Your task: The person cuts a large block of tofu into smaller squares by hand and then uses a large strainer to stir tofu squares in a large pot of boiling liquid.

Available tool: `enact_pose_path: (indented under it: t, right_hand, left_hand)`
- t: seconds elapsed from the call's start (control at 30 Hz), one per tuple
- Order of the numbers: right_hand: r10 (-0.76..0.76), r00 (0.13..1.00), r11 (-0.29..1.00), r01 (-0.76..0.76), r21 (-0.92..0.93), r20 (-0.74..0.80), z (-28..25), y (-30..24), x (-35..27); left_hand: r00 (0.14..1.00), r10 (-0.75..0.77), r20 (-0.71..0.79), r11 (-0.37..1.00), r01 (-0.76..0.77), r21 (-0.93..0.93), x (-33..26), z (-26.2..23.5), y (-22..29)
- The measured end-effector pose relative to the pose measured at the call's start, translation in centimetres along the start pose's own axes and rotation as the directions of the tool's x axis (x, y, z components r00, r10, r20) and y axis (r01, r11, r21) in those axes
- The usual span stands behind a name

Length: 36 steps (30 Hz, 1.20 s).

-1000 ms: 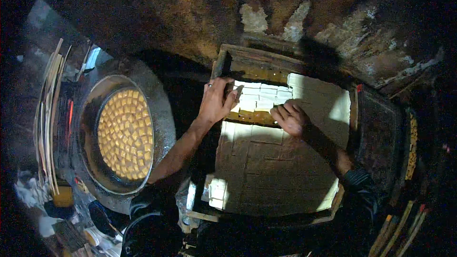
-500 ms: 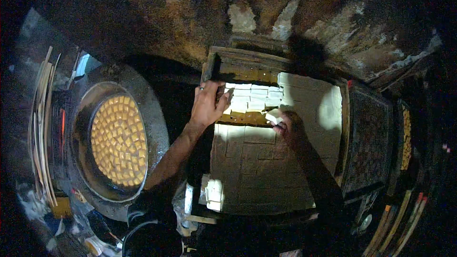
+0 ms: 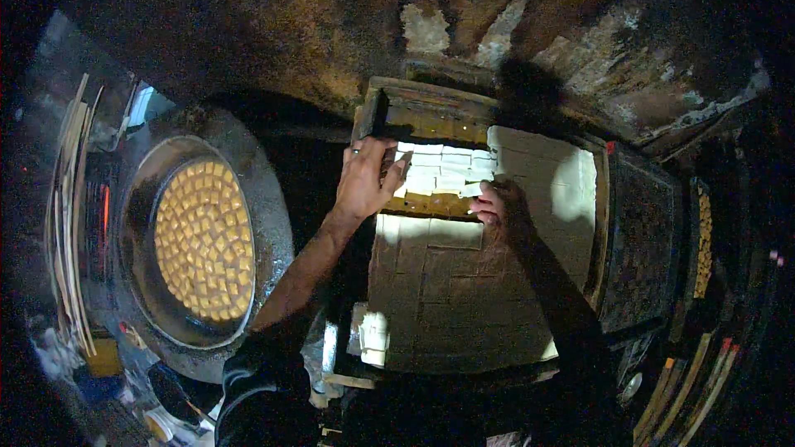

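A strip of white tofu blocks (image 3: 443, 167), cut in rows, lies brightly lit in the upper part of a wooden tray. My left hand (image 3: 362, 182) rests at the strip's left end, thumb and fingers apart and touching the end blocks. At the strip's lower right corner is my right hand (image 3: 499, 201), its fingers curled together against a tofu piece (image 3: 475, 189) that they mostly hide. Below and to the right spreads a larger shaded slab of tofu (image 3: 460, 290) with cut lines across it. A bare yellowish strip of tray (image 3: 439, 204) shows between the two.
To the left stands a wide round pan (image 3: 141, 281) full of golden cubes (image 3: 207, 240) in liquid. Long thin sticks (image 3: 74, 223) stand at the far left. A dark rack (image 3: 642, 244) adjoins the tray on the right, and a stained wall (image 3: 315, 41) rises behind.
My right hand has brought the tofu piece from the bare strip up against the lower right corner of the blocks. My left hand has stayed at the left end.
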State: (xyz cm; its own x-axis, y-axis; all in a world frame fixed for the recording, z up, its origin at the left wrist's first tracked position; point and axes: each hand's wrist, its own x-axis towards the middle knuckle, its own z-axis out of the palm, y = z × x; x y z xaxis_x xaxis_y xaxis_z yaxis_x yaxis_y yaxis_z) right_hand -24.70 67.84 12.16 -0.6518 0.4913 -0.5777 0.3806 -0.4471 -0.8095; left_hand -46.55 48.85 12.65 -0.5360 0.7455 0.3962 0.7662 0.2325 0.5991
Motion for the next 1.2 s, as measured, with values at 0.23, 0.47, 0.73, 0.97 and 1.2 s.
enact_pose_path:
  t: [0.23,0.47,0.73,0.97,1.2]
  right_hand:
    - [-0.019,0.973,0.975,-0.033,0.218,0.231,-6.6,5.7,4.9]
    - [-0.041,0.924,0.881,-0.146,0.45,0.38,-0.9,2.8,3.0]
    - [-0.019,0.995,1.0,0.02,-0.008,0.103,-0.9,1.8,1.9]
    - [-0.179,0.972,0.935,0.12,-0.335,-0.149,1.0,-0.4,-3.3]
    - [-0.481,0.742,-0.04,0.514,-0.857,0.468,3.4,3.8,-4.4]
  left_hand:
    - [0.998,-0.012,0.055,0.999,0.01,0.038,0.5,0.2,0.6]
    - [0.998,-0.025,0.065,0.999,0.022,0.045,-0.3,-0.1,-0.4]
    - [0.997,-0.028,0.078,0.999,0.026,0.024,-0.2,-0.9,0.3]
    - [0.984,0.177,-0.008,0.977,-0.177,-0.122,-4.4,-1.3,2.7]
    - [0.953,0.2,0.229,0.905,-0.269,0.33,-8.4,1.9,3.3]
